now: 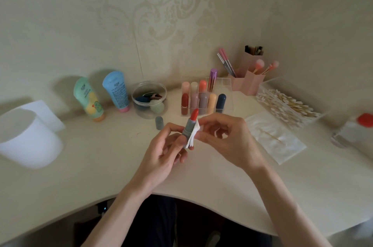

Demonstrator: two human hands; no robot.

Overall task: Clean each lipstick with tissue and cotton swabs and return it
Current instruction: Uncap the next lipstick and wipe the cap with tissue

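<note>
Over cream desk point(101, 156), lipstick point(188, 127) in left grip point(163, 152), tissue point(192, 137) against barrel.

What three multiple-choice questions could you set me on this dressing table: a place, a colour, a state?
1. Where is the cotton swab box? A. right of the lipstick rack; B. at the far left; C. on the lap.
2. What colour is the tip of the lipstick? A. blue; B. red-orange; C. green.
3. What state is that lipstick in? A. capped; B. lying down; C. uncapped, gripped by the left hand.
Answers: A, the box stands right of the rack; B, the bare tip is red-orange; C, no cap covers it; the right hand holds tissue to its tube.
</note>
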